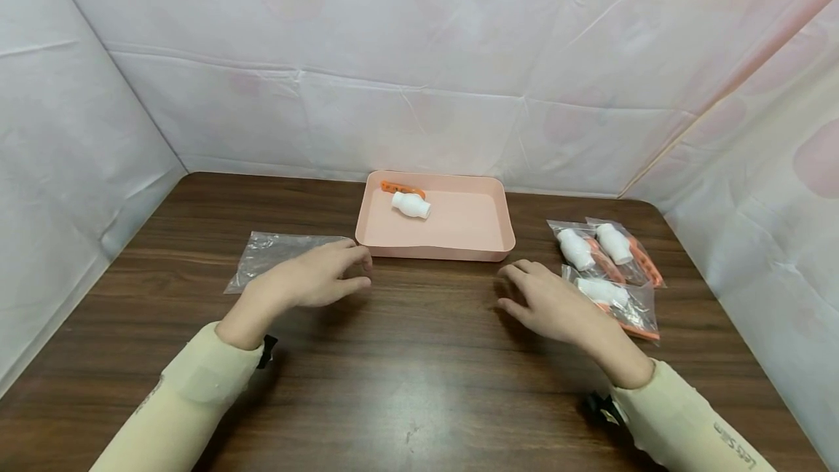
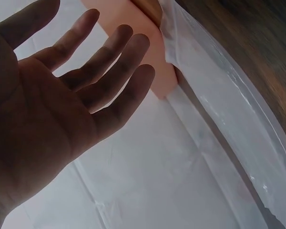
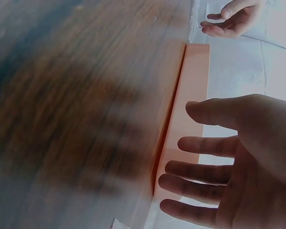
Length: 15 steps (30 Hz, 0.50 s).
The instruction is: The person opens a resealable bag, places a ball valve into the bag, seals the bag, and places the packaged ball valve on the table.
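Observation:
My left hand [image 1: 314, 274] hovers over the table near the tray's front left corner, its fingers loosely bent with nothing in them. Under and behind it lies a flat clear plastic bag [image 1: 265, 252]. My right hand [image 1: 547, 303] is held off the tray's front right corner, fingers spread and holding nothing, as the right wrist view also shows. In the pink tray [image 1: 468, 239] are a small white bottle [image 1: 411, 205] with a rounded middle and, behind it, a flat orange item [image 1: 392, 186] with dark marks, partly hidden by the bottle.
Right of my right hand lie several clear bags, each with a white bottle and an orange item: one at the back left [image 1: 577, 250], one at the back right [image 1: 616, 245], one in front [image 1: 606, 293]. Pale sheeting [image 1: 406, 122] walls the brown table [image 1: 406, 355] at the back and sides.

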Each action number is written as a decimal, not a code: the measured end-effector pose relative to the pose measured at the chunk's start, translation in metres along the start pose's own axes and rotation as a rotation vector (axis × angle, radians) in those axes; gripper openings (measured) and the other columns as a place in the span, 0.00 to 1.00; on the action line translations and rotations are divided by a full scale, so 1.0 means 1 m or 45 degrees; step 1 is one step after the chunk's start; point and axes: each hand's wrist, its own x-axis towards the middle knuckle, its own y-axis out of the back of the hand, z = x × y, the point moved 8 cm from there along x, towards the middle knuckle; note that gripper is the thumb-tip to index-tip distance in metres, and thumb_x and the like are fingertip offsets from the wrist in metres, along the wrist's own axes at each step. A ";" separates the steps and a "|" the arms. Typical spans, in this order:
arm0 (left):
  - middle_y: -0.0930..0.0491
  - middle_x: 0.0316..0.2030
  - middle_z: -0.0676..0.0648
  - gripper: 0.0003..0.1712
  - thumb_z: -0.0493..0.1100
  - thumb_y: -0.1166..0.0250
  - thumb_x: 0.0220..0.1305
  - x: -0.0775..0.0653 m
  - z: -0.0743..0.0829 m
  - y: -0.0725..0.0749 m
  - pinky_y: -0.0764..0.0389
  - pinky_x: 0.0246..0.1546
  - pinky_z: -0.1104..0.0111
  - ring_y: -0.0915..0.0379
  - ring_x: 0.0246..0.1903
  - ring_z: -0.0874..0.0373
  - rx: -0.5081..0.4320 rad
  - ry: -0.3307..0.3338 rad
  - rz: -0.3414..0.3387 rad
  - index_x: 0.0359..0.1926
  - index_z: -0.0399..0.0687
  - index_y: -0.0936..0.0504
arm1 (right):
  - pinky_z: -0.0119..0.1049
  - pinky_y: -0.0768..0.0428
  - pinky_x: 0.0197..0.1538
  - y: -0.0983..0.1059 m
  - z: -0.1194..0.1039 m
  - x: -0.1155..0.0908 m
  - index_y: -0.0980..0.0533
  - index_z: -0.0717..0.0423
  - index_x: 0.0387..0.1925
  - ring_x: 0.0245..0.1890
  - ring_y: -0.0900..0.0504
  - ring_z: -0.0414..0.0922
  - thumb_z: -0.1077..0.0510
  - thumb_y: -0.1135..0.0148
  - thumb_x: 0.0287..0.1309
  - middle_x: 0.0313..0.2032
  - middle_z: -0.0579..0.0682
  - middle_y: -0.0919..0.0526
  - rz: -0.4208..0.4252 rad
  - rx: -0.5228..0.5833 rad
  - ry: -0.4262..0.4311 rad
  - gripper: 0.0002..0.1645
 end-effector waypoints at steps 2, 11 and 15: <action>0.26 0.44 0.47 0.14 0.49 0.39 0.67 -0.001 -0.003 0.001 0.28 0.39 0.61 0.29 0.37 0.56 -0.007 0.022 -0.014 0.49 0.48 0.23 | 0.51 0.24 0.49 0.000 0.000 -0.001 0.25 0.58 0.53 0.50 0.23 0.51 0.49 0.34 0.58 0.50 0.54 0.23 0.001 -0.002 0.001 0.25; 0.27 0.43 0.47 0.16 0.50 0.34 0.62 -0.008 -0.024 0.009 0.28 0.38 0.59 0.31 0.34 0.56 0.037 0.159 -0.110 0.47 0.49 0.23 | 0.50 0.25 0.50 -0.001 0.001 -0.002 0.25 0.58 0.52 0.50 0.23 0.51 0.49 0.34 0.58 0.49 0.54 0.23 0.004 0.009 0.016 0.25; 0.27 0.45 0.45 0.24 0.49 0.28 0.55 -0.010 -0.030 0.012 0.28 0.43 0.56 0.30 0.41 0.52 0.045 0.196 -0.103 0.50 0.47 0.24 | 0.49 0.24 0.49 -0.001 0.001 -0.002 0.24 0.57 0.51 0.49 0.23 0.50 0.49 0.33 0.57 0.48 0.53 0.22 0.018 0.005 0.021 0.24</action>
